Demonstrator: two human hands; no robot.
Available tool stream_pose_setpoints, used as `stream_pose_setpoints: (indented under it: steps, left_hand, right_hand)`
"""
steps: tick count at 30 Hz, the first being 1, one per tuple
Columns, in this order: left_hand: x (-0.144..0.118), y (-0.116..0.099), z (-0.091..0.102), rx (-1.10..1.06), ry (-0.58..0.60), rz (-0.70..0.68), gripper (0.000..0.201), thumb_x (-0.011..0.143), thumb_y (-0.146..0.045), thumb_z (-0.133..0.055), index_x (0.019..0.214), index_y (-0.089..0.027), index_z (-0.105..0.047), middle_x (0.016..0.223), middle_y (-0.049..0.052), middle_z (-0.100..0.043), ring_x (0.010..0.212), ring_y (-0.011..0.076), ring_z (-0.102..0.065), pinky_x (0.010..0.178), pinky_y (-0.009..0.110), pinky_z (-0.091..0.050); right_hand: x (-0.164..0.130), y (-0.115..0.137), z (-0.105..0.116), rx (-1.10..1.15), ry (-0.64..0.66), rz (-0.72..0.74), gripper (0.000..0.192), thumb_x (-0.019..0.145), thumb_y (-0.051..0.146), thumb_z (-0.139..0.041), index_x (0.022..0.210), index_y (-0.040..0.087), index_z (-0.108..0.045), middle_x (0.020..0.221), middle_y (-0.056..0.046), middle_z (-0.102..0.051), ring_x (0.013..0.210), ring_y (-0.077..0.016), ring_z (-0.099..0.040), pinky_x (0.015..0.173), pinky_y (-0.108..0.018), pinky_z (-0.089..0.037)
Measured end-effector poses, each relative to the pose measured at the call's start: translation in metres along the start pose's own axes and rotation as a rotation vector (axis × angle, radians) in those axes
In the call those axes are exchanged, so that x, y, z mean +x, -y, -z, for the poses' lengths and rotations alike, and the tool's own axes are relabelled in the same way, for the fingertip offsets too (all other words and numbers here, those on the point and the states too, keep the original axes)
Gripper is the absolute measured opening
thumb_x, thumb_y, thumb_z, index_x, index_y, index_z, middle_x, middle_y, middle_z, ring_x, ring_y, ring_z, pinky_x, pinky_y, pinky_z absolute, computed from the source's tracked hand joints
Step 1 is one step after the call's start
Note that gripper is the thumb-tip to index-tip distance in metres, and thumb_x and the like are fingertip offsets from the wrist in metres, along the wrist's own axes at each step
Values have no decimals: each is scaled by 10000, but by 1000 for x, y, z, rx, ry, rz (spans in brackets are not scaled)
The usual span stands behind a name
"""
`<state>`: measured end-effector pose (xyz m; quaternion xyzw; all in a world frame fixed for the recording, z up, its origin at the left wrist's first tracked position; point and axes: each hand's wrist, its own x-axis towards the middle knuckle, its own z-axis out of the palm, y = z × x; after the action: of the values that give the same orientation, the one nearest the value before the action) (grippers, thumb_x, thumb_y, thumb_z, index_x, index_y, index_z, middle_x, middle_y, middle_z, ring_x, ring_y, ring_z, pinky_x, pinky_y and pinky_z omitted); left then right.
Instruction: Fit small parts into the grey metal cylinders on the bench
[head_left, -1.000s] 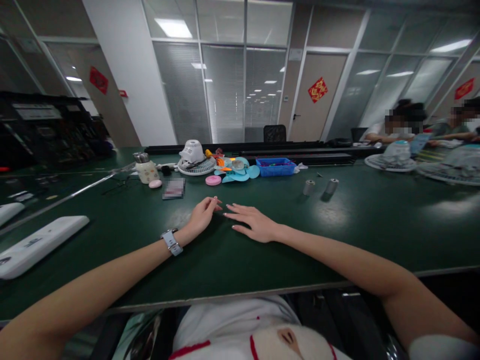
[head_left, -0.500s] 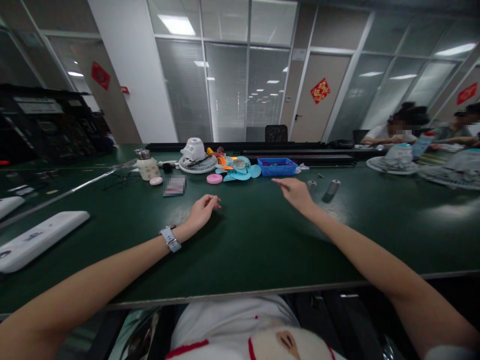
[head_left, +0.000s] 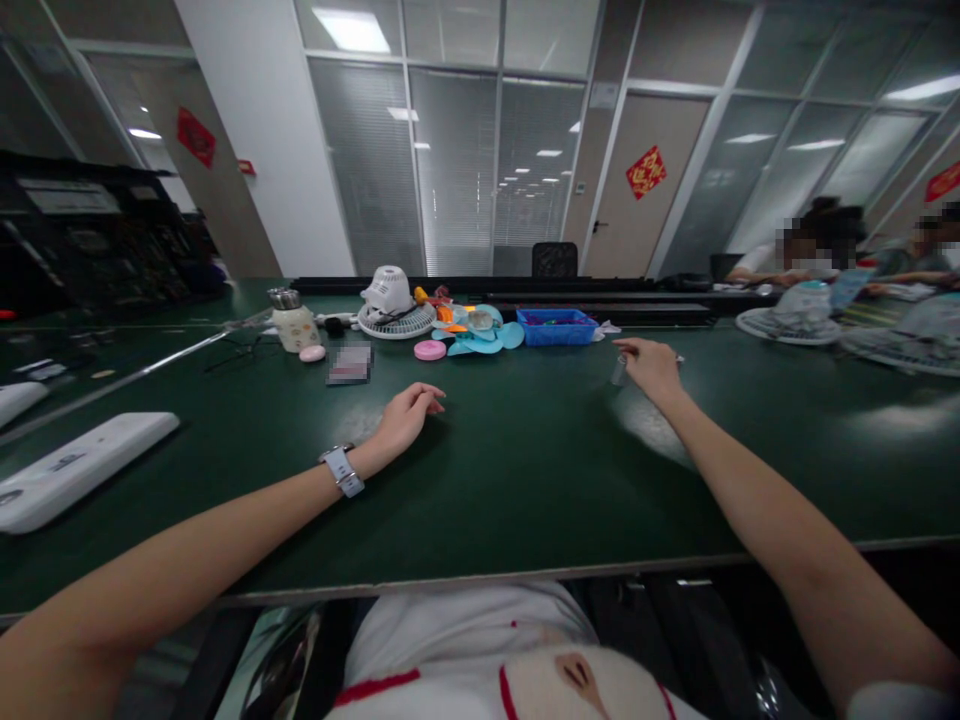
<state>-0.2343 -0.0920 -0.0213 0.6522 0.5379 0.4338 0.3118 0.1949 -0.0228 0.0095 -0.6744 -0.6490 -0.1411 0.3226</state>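
A small metal cylinder, right of the blue tray, is being covered by the loosely curled right hand; the left hand, empty and half-curled, is being rested on the worktop.

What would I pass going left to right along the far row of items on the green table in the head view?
White jar with metal lid → white fan housing → pink disc → light-blue fan blades → blue tray → right hand over the small metal cylinders.

Glass partitions and ceiling lights behind a green table.
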Motion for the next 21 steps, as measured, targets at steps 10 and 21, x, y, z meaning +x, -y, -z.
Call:
stream_pose_setpoints:
  steps: [10, 21]
  left_hand:
    - [0, 0, 0, 0, 12, -16, 311, 840, -390, -459, 966, -187, -658, 860, 61, -716, 867, 221, -662, 786, 338, -507]
    - [1, 5, 1, -1, 30, -17, 332, 840, -400, -457, 987, -188, -666, 879, 62, -726, 874, 221, -667, 782, 334, -505]
  right_hand:
    - [4, -12, -2, 51, -7, -26, 356, 824, 97, -522, 1084, 181, -750, 991, -77, -761, 962, -229, -697, 923, -344, -505]
    - [7, -22, -12, 162, 8, -214, 382, 744, 302, -710, 1115, 217, -737, 1023, -75, -747, 955, -248, -693, 893, -378, -525]
